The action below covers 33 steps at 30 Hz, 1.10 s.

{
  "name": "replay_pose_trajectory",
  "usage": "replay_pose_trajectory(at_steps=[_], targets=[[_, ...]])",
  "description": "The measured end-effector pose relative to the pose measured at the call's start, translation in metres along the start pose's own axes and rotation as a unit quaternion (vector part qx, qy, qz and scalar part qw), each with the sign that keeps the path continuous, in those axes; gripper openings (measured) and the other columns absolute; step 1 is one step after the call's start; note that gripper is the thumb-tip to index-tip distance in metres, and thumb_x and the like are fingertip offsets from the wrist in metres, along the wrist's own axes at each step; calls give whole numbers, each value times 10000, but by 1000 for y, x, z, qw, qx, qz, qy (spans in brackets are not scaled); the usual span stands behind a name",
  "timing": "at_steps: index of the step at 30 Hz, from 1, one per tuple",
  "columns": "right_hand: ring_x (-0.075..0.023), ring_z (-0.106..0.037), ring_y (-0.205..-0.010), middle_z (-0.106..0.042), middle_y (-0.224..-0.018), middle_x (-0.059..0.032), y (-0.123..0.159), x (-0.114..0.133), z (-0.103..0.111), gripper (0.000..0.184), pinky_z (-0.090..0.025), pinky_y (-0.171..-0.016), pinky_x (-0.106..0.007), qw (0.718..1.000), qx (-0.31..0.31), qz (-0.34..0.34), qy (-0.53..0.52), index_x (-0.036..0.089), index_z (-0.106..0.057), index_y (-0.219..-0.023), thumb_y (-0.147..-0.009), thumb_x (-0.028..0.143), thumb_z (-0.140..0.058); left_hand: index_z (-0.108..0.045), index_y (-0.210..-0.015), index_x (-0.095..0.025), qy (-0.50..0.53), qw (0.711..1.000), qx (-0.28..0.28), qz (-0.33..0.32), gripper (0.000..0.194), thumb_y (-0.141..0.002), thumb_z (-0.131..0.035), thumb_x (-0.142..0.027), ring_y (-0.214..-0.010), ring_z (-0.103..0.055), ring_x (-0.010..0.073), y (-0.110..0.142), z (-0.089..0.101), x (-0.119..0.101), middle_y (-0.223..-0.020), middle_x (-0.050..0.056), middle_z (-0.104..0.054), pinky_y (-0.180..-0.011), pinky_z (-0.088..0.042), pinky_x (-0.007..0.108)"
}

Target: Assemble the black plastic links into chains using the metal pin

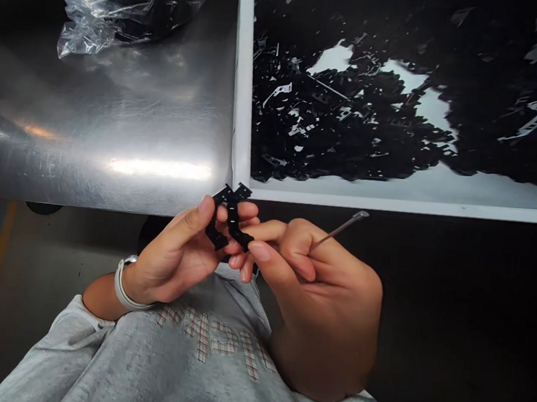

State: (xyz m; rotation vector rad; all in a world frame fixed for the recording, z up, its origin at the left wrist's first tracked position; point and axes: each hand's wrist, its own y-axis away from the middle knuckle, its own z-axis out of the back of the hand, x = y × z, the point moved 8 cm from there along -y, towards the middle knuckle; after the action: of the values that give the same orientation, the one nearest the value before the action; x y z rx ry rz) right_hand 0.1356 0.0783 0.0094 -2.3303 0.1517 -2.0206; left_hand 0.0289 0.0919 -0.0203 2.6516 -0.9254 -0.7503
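Observation:
Two thin black bent parts with small holes are held close together in front of my chest. My left hand [178, 253] grips the left bent part [211, 229], its thumb on the upper edge. At the lower end of the right bent part [233, 218], my right hand [322, 279] pinches with thumb and forefinger. A slim metal rod [340, 229] with a flattened tip also sits in my right hand, tucked under the curled fingers and pointing up to the right. Whether the two parts are joined or only overlap, I cannot tell.
Beyond my hands on the right stands a white-rimmed tray [389, 204] with a heap of similar black parts [349, 127]. A shiny metal table [164, 112] lies on the left, and a clear plastic bag [111, 9] with dark contents rests on its far side.

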Motion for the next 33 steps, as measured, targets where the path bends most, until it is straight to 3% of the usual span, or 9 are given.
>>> replay_pose_trajectory(at_steps=[5, 12, 17, 22, 26, 29, 33], targets=[[-115, -715, -642, -766, -793, 48, 0, 2, 0, 494, -584, -601, -255, 1000, 1, -19, -17, 227, -364, -623, -948, 88, -709, -833, -769, -247, -12, 999, 33, -1, 198, -820, -862, -436, -653, -591, 119, 0, -8, 2, -655, -18, -682, -591, -483, 216], [-89, -693, -614, -679, -673, 63, -2, -1, -1, 480, -571, -604, -206, 999, 9, -26, -35, 217, -365, -620, -980, 77, -650, -817, -789, -243, -37, 998, 43, 6, 224, -829, -848, -462, -635, -584, 125, -1, -8, 3, -649, -17, -655, -604, -500, 238], [-120, -681, -574, -664, -602, 44, -4, -4, -3, 464, -518, -499, -230, 998, 20, -44, -48, 229, -420, -620, -1028, 207, -638, -804, -796, -241, -42, 998, 45, 7, 243, -838, -834, -478, -632, -608, 131, -1, -10, 3, -670, -16, -660, -637, -562, 266], [-86, -616, -513, -685, -650, 48, 1, -12, -4, 517, -527, -476, -194, 991, -15, -114, -64, 223, -394, -625, -870, 236, -849, -769, -768, -224, -46, 999, 13, 9, 293, -792, -863, -500, -554, -549, 104, -3, -9, 3, -666, -39, -606, -567, -540, 246], [-69, -639, -473, -619, -621, 73, 4, -21, -11, 545, -565, -463, -140, 976, -27, -163, -143, 226, -331, -644, -857, 128, -822, -774, -811, -224, -43, 999, 7, 15, 301, -786, -857, -513, -495, -497, 82, -5, -3, 7, -664, -49, -596, -466, -534, 215], [-71, -697, -513, -568, -629, 80, 3, -24, -15, 537, -584, -473, -112, 964, -7, -181, -194, 219, -324, -635, -896, 153, -789, -781, -863, -226, -44, 998, 43, 5, 308, -825, -821, -529, -474, -506, 74, -7, -1, 8, -591, -66, -513, -470, -539, 197], [-106, -754, -567, -593, -692, 63, 2, -30, -14, 562, -653, -553, -164, 954, -1, -214, -211, 216, -324, -622, -896, 219, -815, -791, -931, -214, -85, 992, 92, -20, 322, -910, -740, -532, -526, -571, 87, -6, -1, 3, -631, -44, -543, -513, -537, 211]])
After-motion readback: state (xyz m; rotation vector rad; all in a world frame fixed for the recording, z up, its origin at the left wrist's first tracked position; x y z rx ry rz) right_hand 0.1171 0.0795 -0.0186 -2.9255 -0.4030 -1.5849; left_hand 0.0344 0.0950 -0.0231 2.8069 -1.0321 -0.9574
